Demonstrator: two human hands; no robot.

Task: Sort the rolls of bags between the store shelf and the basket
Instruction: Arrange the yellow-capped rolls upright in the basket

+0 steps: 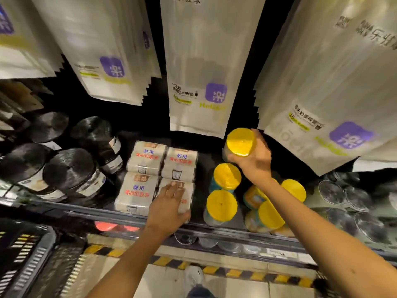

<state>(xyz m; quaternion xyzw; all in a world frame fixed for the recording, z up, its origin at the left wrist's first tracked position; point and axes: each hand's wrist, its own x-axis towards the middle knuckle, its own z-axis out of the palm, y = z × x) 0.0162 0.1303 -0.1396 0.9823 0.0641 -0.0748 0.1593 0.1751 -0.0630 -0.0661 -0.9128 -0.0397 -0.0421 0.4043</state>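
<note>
Two hands, right hand (pixel 253 162) gripping yellow roll (pixel 239 141), left hand (pixel 167 203) flat on "耐用" packs (pixel 188 202)

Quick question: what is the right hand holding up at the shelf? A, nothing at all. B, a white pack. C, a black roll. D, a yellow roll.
D: the right hand grips a yellow roll above the other yellow rolls on the shelf, while the left hand lies on a white pack.

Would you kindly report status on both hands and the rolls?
Right hand grips yellow-ended roll of bags above shelf. Left hand flat on white wrapped pack. White hanging pouch close beside roll.
</note>
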